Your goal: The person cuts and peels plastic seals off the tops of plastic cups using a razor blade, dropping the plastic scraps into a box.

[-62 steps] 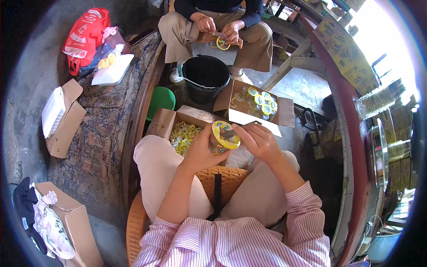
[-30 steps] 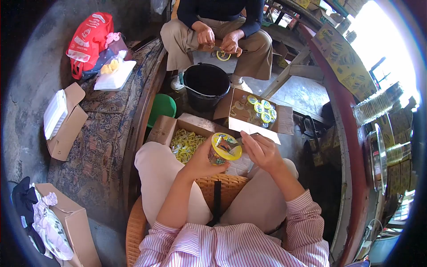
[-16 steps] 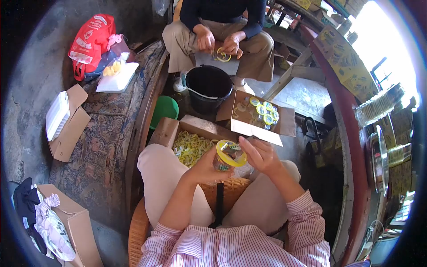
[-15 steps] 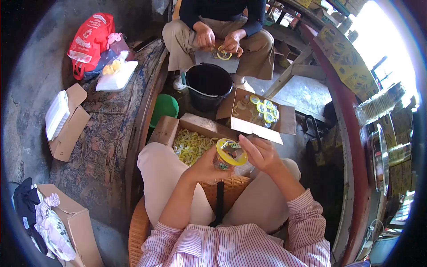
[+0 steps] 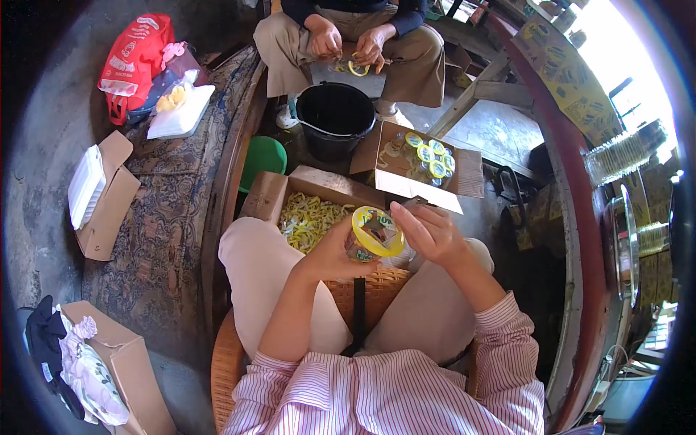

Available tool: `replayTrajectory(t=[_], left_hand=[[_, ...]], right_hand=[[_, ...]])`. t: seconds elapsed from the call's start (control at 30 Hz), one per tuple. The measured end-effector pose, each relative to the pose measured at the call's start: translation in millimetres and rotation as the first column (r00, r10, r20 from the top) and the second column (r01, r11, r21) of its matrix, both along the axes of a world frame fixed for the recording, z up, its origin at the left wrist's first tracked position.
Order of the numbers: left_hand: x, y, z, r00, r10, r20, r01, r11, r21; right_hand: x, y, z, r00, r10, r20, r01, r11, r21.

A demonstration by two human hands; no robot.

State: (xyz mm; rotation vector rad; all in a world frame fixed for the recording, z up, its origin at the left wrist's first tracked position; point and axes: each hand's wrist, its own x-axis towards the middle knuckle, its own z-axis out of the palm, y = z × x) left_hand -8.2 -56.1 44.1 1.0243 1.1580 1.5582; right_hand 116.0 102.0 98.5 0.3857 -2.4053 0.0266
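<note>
My left hand (image 5: 330, 255) is wrapped round a plastic cup (image 5: 360, 254) with a printed side. The cup's yellow-rimmed printed film lid (image 5: 389, 244) is tilted toward me. At the rim's right side, my right hand (image 5: 429, 233) is closed, thumb against fingers. A small dark thing (image 5: 415, 201) shows above its fingers; its kind I cannot make out. Just beyond my left hand, a cardboard box (image 5: 264, 199) holds many curled yellow strips (image 5: 313, 217). Farther right, an open carton (image 5: 415, 190) contains several yellow-rimmed lidded cups (image 5: 437, 169).
A person opposite works with both hands (image 5: 370, 47) on a yellow ring (image 5: 358, 68). Between us stand a black bucket (image 5: 335, 136) and a green basin (image 5: 267, 161). A wooden frame (image 5: 583, 290) is at right; boxes (image 5: 109, 210) and a red bag (image 5: 138, 61) lie left.
The cup's lid has turned and tipped more toward me in my left hand. My right hand has shifted slightly up along the rim. The whole view has moved a little.
</note>
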Motion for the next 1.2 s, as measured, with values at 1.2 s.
replayTrajectory(t=[1.2], left_hand=[[5.3,13.4,-8.4,0.948,0.247,-0.199,-0.236,0.969,0.076]], right_hand=[[-0.7,4.7,3.9,0.994,-0.101,-0.041,0.101,0.995,-0.015]])
